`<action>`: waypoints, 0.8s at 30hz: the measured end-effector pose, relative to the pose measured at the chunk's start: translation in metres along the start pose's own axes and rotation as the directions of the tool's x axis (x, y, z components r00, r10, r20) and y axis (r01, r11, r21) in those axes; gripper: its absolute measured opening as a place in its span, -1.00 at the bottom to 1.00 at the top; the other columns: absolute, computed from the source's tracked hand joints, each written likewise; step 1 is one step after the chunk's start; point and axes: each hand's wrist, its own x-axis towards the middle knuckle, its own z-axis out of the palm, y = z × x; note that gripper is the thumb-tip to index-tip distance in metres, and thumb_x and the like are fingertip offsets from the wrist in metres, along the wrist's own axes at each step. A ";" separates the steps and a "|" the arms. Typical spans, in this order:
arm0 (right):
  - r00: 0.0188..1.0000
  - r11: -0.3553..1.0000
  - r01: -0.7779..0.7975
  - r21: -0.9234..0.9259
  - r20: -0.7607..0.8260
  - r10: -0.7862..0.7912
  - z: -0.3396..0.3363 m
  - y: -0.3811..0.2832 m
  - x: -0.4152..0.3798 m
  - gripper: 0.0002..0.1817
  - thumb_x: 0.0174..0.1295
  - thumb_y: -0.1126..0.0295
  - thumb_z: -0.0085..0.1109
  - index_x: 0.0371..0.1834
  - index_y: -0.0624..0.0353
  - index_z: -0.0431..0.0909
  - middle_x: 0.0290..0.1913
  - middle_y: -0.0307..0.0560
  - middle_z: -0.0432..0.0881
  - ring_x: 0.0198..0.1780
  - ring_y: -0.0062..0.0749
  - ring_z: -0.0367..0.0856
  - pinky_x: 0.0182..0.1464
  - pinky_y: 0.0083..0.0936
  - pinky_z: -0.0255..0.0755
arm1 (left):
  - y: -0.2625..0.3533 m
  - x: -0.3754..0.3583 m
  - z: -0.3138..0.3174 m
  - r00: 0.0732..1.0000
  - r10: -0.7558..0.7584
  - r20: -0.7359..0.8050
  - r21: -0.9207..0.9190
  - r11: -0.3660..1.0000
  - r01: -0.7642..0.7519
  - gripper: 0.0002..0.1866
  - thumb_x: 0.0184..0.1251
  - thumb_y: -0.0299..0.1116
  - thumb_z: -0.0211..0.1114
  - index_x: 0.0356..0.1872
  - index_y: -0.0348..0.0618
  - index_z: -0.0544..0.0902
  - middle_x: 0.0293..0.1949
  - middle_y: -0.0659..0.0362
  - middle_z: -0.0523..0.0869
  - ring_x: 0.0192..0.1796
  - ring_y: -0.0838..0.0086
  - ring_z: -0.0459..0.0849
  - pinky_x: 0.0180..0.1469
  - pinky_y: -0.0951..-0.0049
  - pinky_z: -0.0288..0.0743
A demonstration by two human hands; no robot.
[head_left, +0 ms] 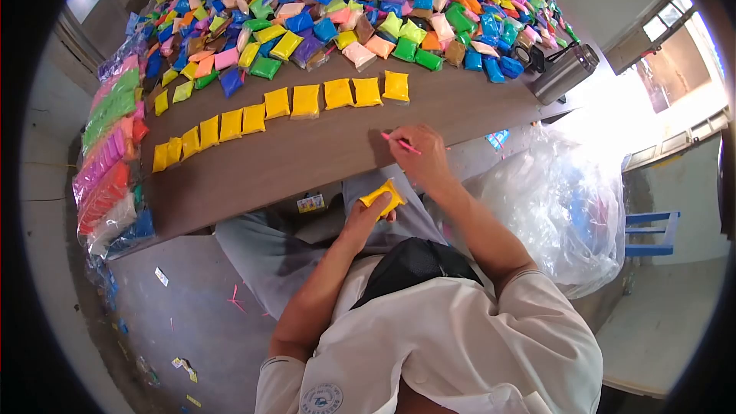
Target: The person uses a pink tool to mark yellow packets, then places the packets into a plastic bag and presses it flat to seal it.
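Observation:
My left hand (pixel 371 215) is closed around a small yellow packet (pixel 384 197), held over my lap just below the table edge. Pinched in the fingers of my right hand (pixel 422 155) is a thin pink stick-like tool (pixel 404 143), above the table's near edge. What kind of tool it is I cannot make out. Beyond both hands, a row of similar yellow packets (pixel 305 100) lies across the brown table (pixel 307 157), slanting from lower left to upper right.
A large heap of small colourful packets (pixel 307 23) covers the table's far side. Bagged stacks of packets (pixel 107 169) line the left end. At right stand a steel thermos (pixel 566 73), a big clear plastic bag (pixel 567 207) and a blue stool (pixel 652 232).

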 end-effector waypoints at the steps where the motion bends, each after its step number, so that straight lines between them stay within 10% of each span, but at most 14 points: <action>1: 1.000 1.000 -0.008 0.024 0.008 0.008 0.003 -0.003 -0.001 -0.96 0.02 0.49 0.26 -0.44 0.13 0.66 -0.44 -0.05 0.68 -0.32 -0.12 0.64 -0.23 -0.28 0.53 | 0.001 -0.002 0.000 1.000 -0.002 -0.006 -0.005 1.000 0.002 -0.63 0.48 -0.07 0.19 -0.19 -0.23 0.63 -0.41 0.22 0.63 -0.36 0.55 0.57 -0.22 0.49 0.44; 7: 0.927 0.946 -0.319 -0.063 -0.229 0.297 -0.038 0.083 -0.016 -0.85 0.07 0.38 0.29 -0.28 0.03 0.76 -0.41 -0.08 0.74 -0.36 -0.32 0.72 -0.26 -0.41 0.55 | 0.000 -0.007 -0.011 0.997 -0.037 -0.071 -0.010 0.999 0.037 -0.64 0.49 -0.07 0.16 -0.18 -0.24 0.61 -0.40 0.21 0.62 -0.35 0.53 0.56 -0.20 0.47 0.44; 9: 0.879 0.792 -0.448 -0.414 -0.364 0.307 -0.085 0.124 -0.021 -0.89 0.13 0.28 0.33 -0.34 0.02 0.73 -0.41 -0.05 0.71 -0.35 -0.16 0.70 -0.26 -0.33 0.52 | 0.000 -0.009 -0.011 0.997 -0.032 -0.074 -0.014 0.999 0.031 -0.63 0.49 -0.06 0.16 -0.18 -0.23 0.60 -0.40 0.21 0.61 -0.34 0.53 0.55 -0.19 0.46 0.43; 11: 0.803 0.743 -0.568 -0.354 -0.434 0.408 -0.122 0.138 -0.029 -0.90 0.17 0.30 0.25 -0.36 0.04 0.67 -0.39 -0.02 0.70 -0.31 -0.04 0.64 -0.21 -0.21 0.50 | 0.000 -0.008 -0.011 0.999 -0.026 -0.039 0.002 1.000 0.026 -0.63 0.50 -0.05 0.13 -0.14 -0.21 0.58 -0.36 0.18 0.61 -0.31 0.50 0.54 -0.16 0.45 0.42; 24: 0.984 0.771 -0.131 -0.624 -0.179 0.023 -0.111 0.138 0.047 -0.77 0.14 0.48 0.14 -0.11 0.12 0.61 -0.25 0.06 0.67 -0.13 0.02 0.60 -0.07 -0.08 0.44 | 0.006 -0.009 -0.003 1.000 -0.004 -0.008 0.168 0.986 0.005 -0.52 0.45 0.12 0.18 -0.25 -0.18 0.64 -0.38 0.25 0.64 -0.29 0.57 0.56 -0.15 0.53 0.41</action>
